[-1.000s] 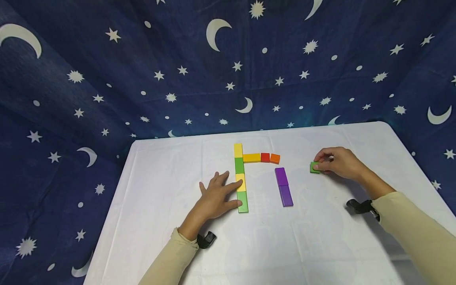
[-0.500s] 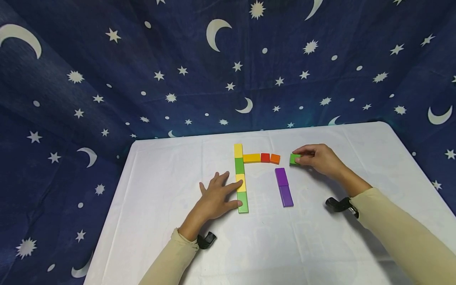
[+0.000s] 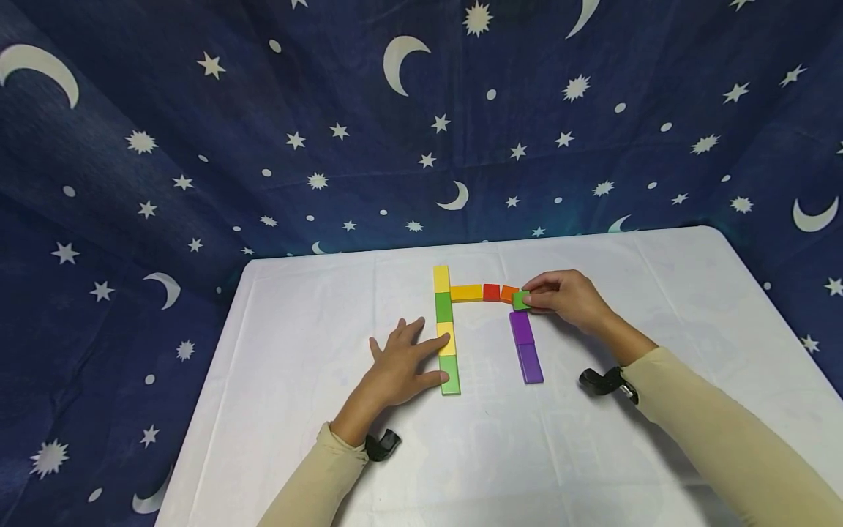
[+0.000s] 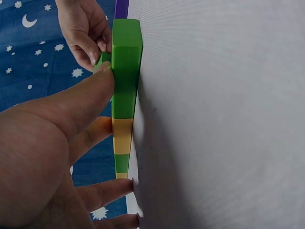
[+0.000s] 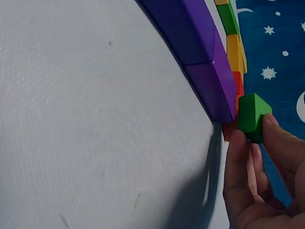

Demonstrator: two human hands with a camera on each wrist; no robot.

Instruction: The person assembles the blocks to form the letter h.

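Note:
My right hand (image 3: 569,301) pinches a small green block (image 3: 520,301) between thumb and fingers. In the head view it overlaps the gap between the orange block (image 3: 508,293) and the upper purple block (image 3: 522,329); the right wrist view shows it close above the table. My left hand (image 3: 396,369) lies with fingers spread, index fingertip on the lower yellow block (image 3: 446,346) and thumb on the light green block (image 3: 451,386). These two belong to a straight column topped by a green block (image 3: 444,307) and another yellow block (image 3: 441,279).
From the column a short row runs right: a long yellow block (image 3: 466,293), then a red block (image 3: 491,293) and the orange one. Below the upper purple block lies a second purple block (image 3: 530,364), slightly slanted. Behind the white-covered table (image 3: 316,307) hangs a dark blue star-patterned cloth (image 3: 356,190).
The right hand has carried the green block leftward across the table, from the right side to the end of the row. The left hand and the laid blocks have kept their places.

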